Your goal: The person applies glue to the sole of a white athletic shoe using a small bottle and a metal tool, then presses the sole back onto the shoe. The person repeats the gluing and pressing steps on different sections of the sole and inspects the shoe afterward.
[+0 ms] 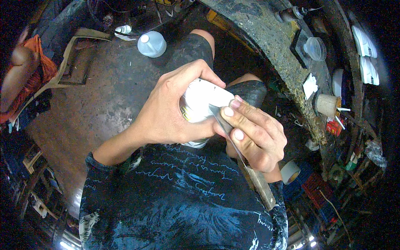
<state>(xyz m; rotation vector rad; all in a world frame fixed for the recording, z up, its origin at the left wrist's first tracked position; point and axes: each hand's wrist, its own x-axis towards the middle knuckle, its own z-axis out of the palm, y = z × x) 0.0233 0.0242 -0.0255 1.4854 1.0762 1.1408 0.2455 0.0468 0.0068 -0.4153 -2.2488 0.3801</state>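
My left hand (158, 108) is closed round a white object (204, 93) with small dark marks along its top edge, held over my lap. My right hand (258, 137) is closed on a long thin metal blade (264, 193), whose narrow tip lies against the white piece. My right fingertips also sit at that piece's right edge. The blade slants down toward the lower right, over my dark shirt. Part of the white object is hidden by both hands.
A translucent jug (151, 48) stands beyond my left hand. A worn ledge (266, 37) curves along the right, bearing a clear lid (314, 49) and a beige cup (326, 104). A white tape roll (290, 171) lies at lower right. An orange cloth (37, 58) is at far left.
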